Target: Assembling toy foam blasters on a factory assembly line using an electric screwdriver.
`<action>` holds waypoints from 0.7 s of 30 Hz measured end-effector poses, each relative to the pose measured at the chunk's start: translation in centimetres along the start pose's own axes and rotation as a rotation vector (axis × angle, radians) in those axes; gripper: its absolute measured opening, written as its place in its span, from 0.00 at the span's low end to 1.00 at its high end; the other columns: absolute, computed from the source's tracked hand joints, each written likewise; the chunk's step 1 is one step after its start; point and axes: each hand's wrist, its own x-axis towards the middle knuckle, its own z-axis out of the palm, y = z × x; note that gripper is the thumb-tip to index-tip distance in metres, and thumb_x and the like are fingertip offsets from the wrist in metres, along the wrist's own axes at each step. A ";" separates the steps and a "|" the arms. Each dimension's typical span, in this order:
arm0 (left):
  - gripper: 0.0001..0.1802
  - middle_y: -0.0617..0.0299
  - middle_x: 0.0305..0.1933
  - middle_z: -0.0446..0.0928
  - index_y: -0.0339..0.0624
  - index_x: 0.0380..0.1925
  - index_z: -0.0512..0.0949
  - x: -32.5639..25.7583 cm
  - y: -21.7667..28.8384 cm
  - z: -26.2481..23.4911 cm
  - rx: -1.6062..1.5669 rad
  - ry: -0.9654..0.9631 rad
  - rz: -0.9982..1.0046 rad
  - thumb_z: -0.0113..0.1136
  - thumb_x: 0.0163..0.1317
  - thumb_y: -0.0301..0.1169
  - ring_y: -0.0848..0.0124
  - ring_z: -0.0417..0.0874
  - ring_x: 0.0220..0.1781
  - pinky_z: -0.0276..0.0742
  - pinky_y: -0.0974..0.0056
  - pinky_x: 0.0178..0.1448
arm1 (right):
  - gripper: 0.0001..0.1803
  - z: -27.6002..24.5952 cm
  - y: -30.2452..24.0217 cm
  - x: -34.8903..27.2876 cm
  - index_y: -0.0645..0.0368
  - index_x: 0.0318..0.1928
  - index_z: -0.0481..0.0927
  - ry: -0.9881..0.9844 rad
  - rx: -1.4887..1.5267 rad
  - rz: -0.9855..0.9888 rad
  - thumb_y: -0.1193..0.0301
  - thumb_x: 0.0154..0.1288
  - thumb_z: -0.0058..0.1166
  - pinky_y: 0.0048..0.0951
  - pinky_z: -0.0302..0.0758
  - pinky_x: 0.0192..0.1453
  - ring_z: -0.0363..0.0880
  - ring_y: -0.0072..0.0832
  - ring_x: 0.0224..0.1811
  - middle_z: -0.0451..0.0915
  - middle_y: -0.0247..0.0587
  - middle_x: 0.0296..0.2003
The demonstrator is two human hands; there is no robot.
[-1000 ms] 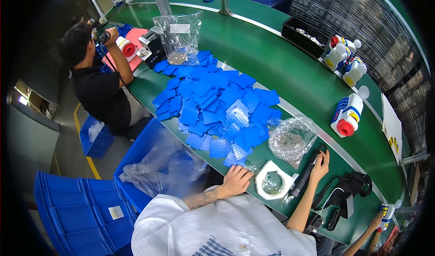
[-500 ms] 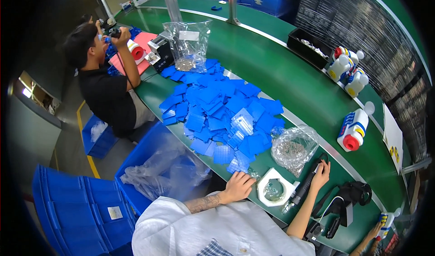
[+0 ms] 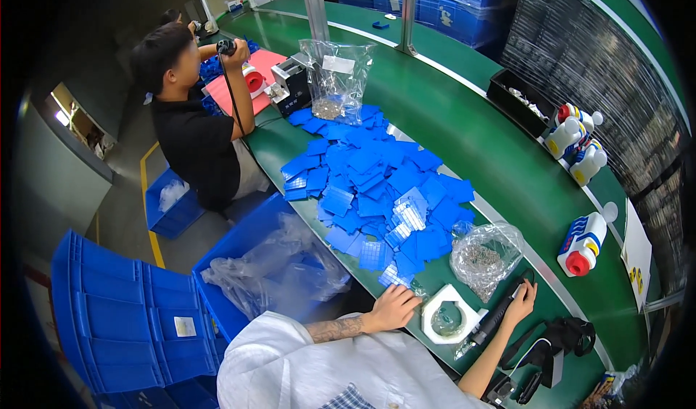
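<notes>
My right hand (image 3: 520,305) is closed around the cable end of a black electric screwdriver (image 3: 494,320), which lies slanted along the green table. My left hand (image 3: 394,308) rests flat at the table's near edge with its fingers stretched out, holding nothing that I can see. Just beyond its fingertips begins a broad heap of flat blue plastic squares (image 3: 377,173). Between my two hands sits a white block-like fixture (image 3: 440,336) with a round opening. Past the screwdriver, a clear plastic bag of small metal parts (image 3: 487,255) lies open.
Left of me, a blue crate (image 3: 206,264) holds crumpled plastic film. A co-worker in a black shirt (image 3: 190,137) stands farther up the table beside a black box device (image 3: 291,86). White bottles with red caps (image 3: 578,263) stand to the right. Black straps (image 3: 568,336) lie near my right arm.
The view has turned slightly, so the scene sits farther right and lower. Both my hands keep their places. Another person's hands with a bottle at the lower right have mostly left the view.
</notes>
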 end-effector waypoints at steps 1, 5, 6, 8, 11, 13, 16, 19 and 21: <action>0.16 0.61 0.34 0.69 0.42 0.37 0.73 -0.1 0.1 0.0 -0.001 -0.006 -0.007 0.55 0.43 0.30 0.64 0.67 0.39 0.62 0.61 0.41 | 0.13 0.0 0.1 0.0 0.62 0.39 0.78 0.011 -0.008 -0.012 0.66 0.60 0.45 0.31 0.62 0.55 0.66 0.39 0.56 0.73 0.52 0.48; 0.16 0.61 0.34 0.69 0.43 0.37 0.73 -0.2 0.0 0.2 0.005 -0.013 -0.024 0.55 0.43 0.30 0.64 0.67 0.39 0.62 0.61 0.41 | 0.13 0.3 0.3 0.0 0.62 0.39 0.78 0.030 -0.004 0.004 0.67 0.60 0.45 0.31 0.62 0.55 0.66 0.39 0.56 0.72 0.53 0.48; 0.16 0.61 0.34 0.69 0.43 0.37 0.73 -0.1 0.2 -0.1 0.004 -0.039 -0.040 0.55 0.43 0.30 0.65 0.67 0.39 0.62 0.61 0.41 | 0.13 0.3 0.0 -0.1 0.62 0.39 0.78 0.029 -0.005 0.011 0.67 0.60 0.46 0.31 0.62 0.55 0.66 0.39 0.56 0.71 0.54 0.49; 0.16 0.61 0.34 0.69 0.43 0.37 0.73 -0.2 0.2 0.1 0.005 -0.031 -0.035 0.55 0.44 0.30 0.65 0.67 0.39 0.62 0.61 0.42 | 0.13 0.1 -0.6 -0.2 0.62 0.39 0.78 0.030 -0.002 0.016 0.67 0.60 0.46 0.31 0.62 0.55 0.66 0.39 0.56 0.71 0.54 0.49; 0.16 0.61 0.34 0.69 0.43 0.37 0.73 -0.1 0.1 0.0 0.000 -0.008 -0.024 0.55 0.44 0.30 0.65 0.67 0.39 0.62 0.61 0.41 | 0.13 -0.1 -1.1 -0.3 0.62 0.39 0.78 0.020 0.010 0.023 0.67 0.60 0.46 0.32 0.62 0.55 0.66 0.40 0.56 0.71 0.54 0.49; 0.16 0.61 0.34 0.69 0.43 0.37 0.73 -0.1 0.2 -0.1 -0.006 -0.013 -0.023 0.55 0.44 0.30 0.65 0.67 0.39 0.62 0.61 0.42 | 0.13 -0.2 -1.2 -0.4 0.62 0.39 0.78 0.020 0.015 0.034 0.67 0.60 0.46 0.32 0.62 0.55 0.66 0.40 0.56 0.71 0.54 0.49; 0.16 0.61 0.34 0.69 0.43 0.37 0.73 -0.1 0.1 0.1 -0.005 -0.020 -0.025 0.55 0.44 0.30 0.65 0.67 0.39 0.62 0.61 0.42 | 0.13 -0.1 -0.6 -0.2 0.62 0.39 0.78 0.026 0.017 0.026 0.67 0.60 0.46 0.32 0.62 0.55 0.66 0.40 0.55 0.71 0.54 0.49; 0.16 0.61 0.34 0.69 0.43 0.37 0.73 -0.1 0.1 0.0 -0.009 -0.027 -0.027 0.55 0.44 0.30 0.65 0.68 0.39 0.62 0.61 0.41 | 0.13 -0.1 -0.6 -0.2 0.61 0.39 0.78 0.025 -0.002 0.024 0.67 0.60 0.46 0.32 0.63 0.54 0.67 0.39 0.55 0.71 0.54 0.49; 0.16 0.61 0.34 0.69 0.43 0.37 0.73 -0.1 0.1 0.0 -0.003 -0.022 -0.025 0.55 0.44 0.30 0.65 0.68 0.39 0.62 0.61 0.41 | 0.13 0.0 -0.5 -0.2 0.61 0.39 0.78 0.029 0.002 0.022 0.67 0.60 0.46 0.32 0.63 0.54 0.67 0.39 0.55 0.71 0.54 0.49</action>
